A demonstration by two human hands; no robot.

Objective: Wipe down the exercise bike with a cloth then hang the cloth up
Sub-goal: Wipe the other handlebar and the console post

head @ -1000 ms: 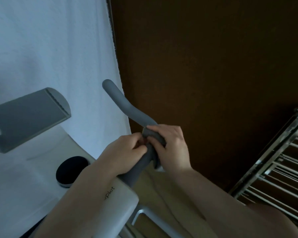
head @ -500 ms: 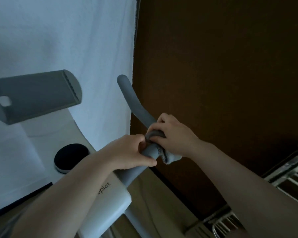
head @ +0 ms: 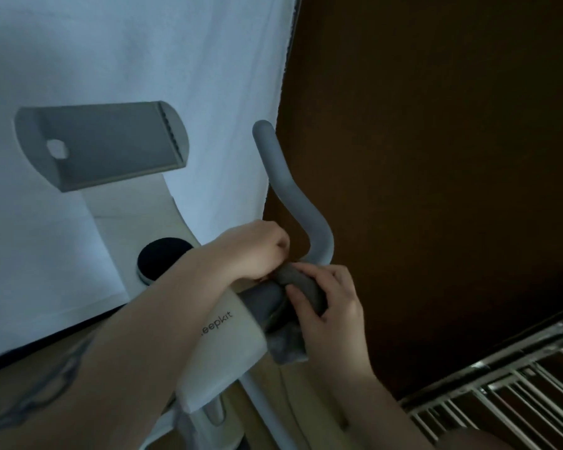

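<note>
Brown wall behind; right hand (head: 330, 306) clamps cloth (head: 303, 287) around handlebar (head: 293, 196), left hand (head: 254, 248) curled beside.

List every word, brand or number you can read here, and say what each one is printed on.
"eepkit": grey lettering on the white housing of the exercise bike, below the grey handlebar. The left forearm covers the start of the word, so any letter before it cannot be read.
No other text, number or sign is visible.
</note>
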